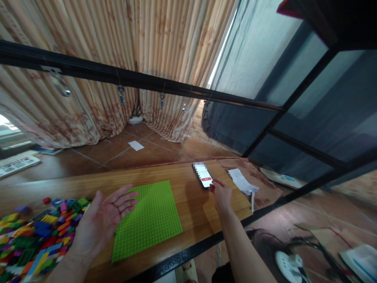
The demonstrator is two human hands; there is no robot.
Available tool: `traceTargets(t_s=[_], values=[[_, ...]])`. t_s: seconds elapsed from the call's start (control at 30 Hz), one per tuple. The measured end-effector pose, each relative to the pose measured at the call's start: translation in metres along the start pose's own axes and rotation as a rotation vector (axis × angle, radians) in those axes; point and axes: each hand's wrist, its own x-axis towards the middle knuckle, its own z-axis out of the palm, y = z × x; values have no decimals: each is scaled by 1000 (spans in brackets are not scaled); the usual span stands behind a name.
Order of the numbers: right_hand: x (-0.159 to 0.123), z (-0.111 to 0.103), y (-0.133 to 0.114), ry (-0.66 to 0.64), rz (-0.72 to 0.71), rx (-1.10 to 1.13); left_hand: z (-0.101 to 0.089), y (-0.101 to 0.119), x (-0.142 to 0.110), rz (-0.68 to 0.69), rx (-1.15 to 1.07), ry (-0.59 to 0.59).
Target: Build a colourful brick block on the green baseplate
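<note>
My left hand point(106, 212) hangs palm up with its fingers spread and holds nothing. It is above the left edge of a green studded baseplate point(153, 216), to the right of a heap of loose toy bricks point(44, 232) in many colours. My right hand point(220, 192) has its fingers drawn together at the near right corner of a smartphone point(203, 175). The phone's screen is lit, showing a red button, and part of it is pixelated. Whether the phone lies flat or is slightly raised is hard to tell.
The wooden table point(188, 196) carries all of this. A black metal bar point(176, 257) crosses its near side, and another bar point(141, 80) with clips spans higher up. Crumpled paper point(241, 180) lies past the right end. A white power strip point(288, 267) is low right. Curtains point(97, 78) hang behind.
</note>
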Motion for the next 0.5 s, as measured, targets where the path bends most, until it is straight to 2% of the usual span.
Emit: traceTargets(t_s=[0.07,0.2,0.33,0.43,0.5], values=[[-23,17,-2,-70,-25,2,-1,-1,-1,5,3,-20],[-87,52,6,-358,-82,-45,-2,-3,-1,12,15,-56],[-150,76,22,-597,-90,-115,-1,-8,-1,4,34,-97],[-184,88,25,-747,-156,-186,0,-10,-2,11,43,-113],[-196,95,23,-812,-176,-187,-1,-10,-2,32,41,-111]])
